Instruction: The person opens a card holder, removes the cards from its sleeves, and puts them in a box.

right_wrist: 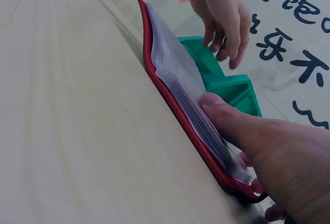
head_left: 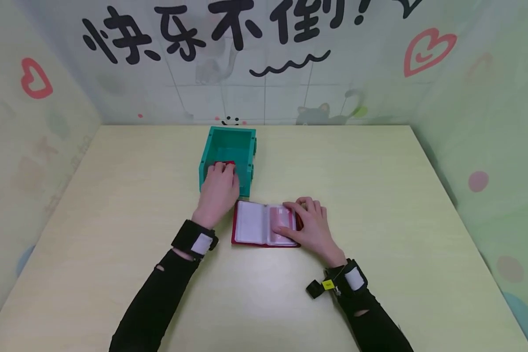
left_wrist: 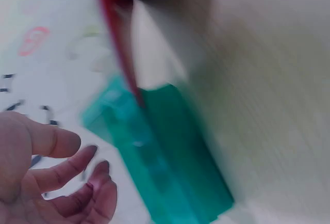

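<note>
Backdrop [head_left: 233,80] “快乐不倒!” beyond booklet [head_left: 250,222]

Red card holder [head_left: 264,223] — open, flat

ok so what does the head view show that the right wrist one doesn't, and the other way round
Only the head view: a pink piece on the right page of the red-covered booklet, a red edge inside the teal bin, and the yellow tag at the right wrist.
Only the right wrist view: the sleeve edges seen side-on, and an upper line of wall writing.
Both: the booklet, the bin, the table, the left hand and the right hand.
</note>
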Motion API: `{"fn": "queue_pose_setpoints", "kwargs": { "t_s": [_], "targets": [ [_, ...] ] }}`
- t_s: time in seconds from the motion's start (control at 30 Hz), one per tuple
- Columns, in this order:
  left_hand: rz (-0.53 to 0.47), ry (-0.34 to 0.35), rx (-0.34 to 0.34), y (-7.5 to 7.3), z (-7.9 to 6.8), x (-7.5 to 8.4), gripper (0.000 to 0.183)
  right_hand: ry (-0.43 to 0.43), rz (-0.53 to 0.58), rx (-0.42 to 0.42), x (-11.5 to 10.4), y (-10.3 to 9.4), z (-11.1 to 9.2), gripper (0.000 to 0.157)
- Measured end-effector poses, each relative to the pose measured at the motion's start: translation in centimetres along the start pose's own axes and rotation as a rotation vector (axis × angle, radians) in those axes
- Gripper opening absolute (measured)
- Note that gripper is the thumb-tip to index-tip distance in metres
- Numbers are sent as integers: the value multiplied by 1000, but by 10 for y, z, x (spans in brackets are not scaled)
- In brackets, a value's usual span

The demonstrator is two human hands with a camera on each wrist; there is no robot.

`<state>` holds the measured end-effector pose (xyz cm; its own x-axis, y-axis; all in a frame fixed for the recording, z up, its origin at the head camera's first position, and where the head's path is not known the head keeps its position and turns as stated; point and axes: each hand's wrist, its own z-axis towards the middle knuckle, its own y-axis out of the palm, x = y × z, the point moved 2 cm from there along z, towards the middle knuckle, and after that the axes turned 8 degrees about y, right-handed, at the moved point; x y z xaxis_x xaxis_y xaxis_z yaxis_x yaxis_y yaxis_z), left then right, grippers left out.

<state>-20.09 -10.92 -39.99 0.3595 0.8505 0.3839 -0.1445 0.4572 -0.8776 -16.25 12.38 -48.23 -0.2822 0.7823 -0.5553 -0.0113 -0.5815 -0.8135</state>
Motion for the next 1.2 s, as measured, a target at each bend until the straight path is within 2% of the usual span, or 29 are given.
{"fn": "queue_pose_setpoints", "kwargs": {
  "t_s": [0.07,0.13,0.2,0.27,0.33,0.53,0.67,0.73,0.83,0.93,1.0,1.07,1.2],
  "targets": [
    [-133,37,-9,-2,-15,11,25,4,-4,-1,1,1,-1,68],
    [-277,65,-101,0,-29,22,21,9,-6,2,1,0,-1,69],
    [-378,77,-224,7,-41,29,20,18,-5,8,0,0,-1,68],
    [-428,78,-309,15,-49,31,20,28,0,5,-1,-1,1,67],
    [-443,69,-342,21,-55,31,24,35,7,-15,-3,-1,2,67],
    [-495,30,-344,33,-62,27,42,42,45,-88,-8,2,9,69],
    [-555,30,-346,37,-62,26,43,6,114,-60,-8,4,11,59],
    [-572,25,-345,39,-61,25,39,-5,187,-20,-5,5,10,49],
    [-573,27,-330,42,-60,21,28,-40,365,51,-3,5,9,29],
    [-571,26,-310,43,-58,16,17,-130,550,103,-7,3,7,7],
    [-584,25,-302,43,-56,12,18,-217,619,109,-11,3,6,8],
    [-612,11,-302,42,-53,9,27,-292,617,96,-15,4,5,16],
    [-673,-42,-323,37,-51,7,46,-379,467,51,-21,10,2,21]
  ]
}}
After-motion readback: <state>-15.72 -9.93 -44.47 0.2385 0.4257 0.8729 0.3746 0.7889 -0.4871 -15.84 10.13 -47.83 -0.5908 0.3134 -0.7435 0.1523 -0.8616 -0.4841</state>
